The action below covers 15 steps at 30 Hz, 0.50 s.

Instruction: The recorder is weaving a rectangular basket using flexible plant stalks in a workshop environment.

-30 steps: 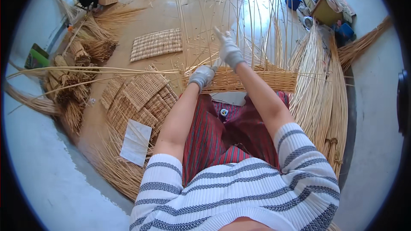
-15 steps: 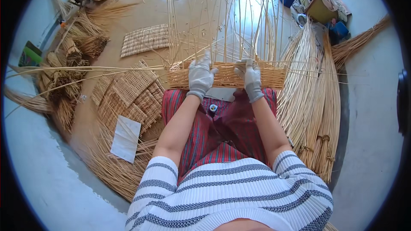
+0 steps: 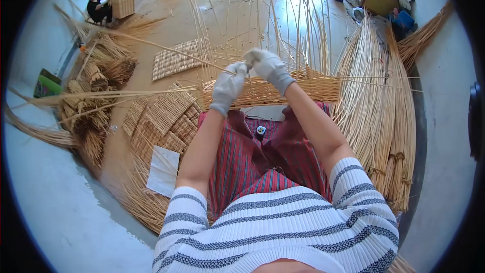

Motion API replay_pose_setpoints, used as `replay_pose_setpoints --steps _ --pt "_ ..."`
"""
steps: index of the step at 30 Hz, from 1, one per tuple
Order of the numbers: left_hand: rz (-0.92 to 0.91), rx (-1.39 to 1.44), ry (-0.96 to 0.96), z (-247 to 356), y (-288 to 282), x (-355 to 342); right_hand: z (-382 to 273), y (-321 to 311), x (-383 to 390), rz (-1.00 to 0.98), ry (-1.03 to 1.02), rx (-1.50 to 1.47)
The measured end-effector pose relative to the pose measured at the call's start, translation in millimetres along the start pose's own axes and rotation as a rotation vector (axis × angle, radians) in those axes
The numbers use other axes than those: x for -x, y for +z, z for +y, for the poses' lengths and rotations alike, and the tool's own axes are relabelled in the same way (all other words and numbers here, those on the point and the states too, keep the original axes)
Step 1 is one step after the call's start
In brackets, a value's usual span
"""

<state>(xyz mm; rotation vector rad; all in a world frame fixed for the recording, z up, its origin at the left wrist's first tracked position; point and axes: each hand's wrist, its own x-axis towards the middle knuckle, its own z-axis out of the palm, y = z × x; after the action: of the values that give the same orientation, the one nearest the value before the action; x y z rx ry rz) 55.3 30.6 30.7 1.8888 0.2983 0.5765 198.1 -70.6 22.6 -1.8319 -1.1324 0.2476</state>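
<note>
A partly woven wicker basket (image 3: 308, 90) rests across my knees, with long upright stakes (image 3: 306, 25) rising from its far side. My left hand (image 3: 228, 89), in a white-and-grey work glove, is closed on a long wicker rod (image 3: 166, 48) at the basket's left half. The rod slants away to the upper left. My right hand (image 3: 268, 65), gloved alike, has its fingers curled against the left fingertips above the weave, closed on the same rod near its end. Several loose rods (image 3: 166, 91) stick out past the basket's left end.
Bundles of pale rods (image 3: 376, 116) lie at right, darker bundles (image 3: 93, 106) at left. Woven panels (image 3: 172, 114), a white sheet (image 3: 162, 171) and another panel (image 3: 177, 59) lie on the floor. A co-worker (image 3: 98, 7) sits far left with a woven box (image 3: 123, 6).
My right hand has moved left and up to meet my left hand. A rod now slants from my hands toward the upper left. The view has shifted slightly.
</note>
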Motion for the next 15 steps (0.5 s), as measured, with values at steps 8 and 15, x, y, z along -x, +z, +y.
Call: replay_pose_setpoints --steps 8,15 --pt "-0.153 -0.003 0.175 15.8 -102.9 66.4 -5.8 18.3 10.1 -0.329 0.359 -0.141" --pt "0.273 0.138 -0.389 -89.5 -114.8 76.1 -24.7 40.1 29.4 -0.268 0.143 0.239"
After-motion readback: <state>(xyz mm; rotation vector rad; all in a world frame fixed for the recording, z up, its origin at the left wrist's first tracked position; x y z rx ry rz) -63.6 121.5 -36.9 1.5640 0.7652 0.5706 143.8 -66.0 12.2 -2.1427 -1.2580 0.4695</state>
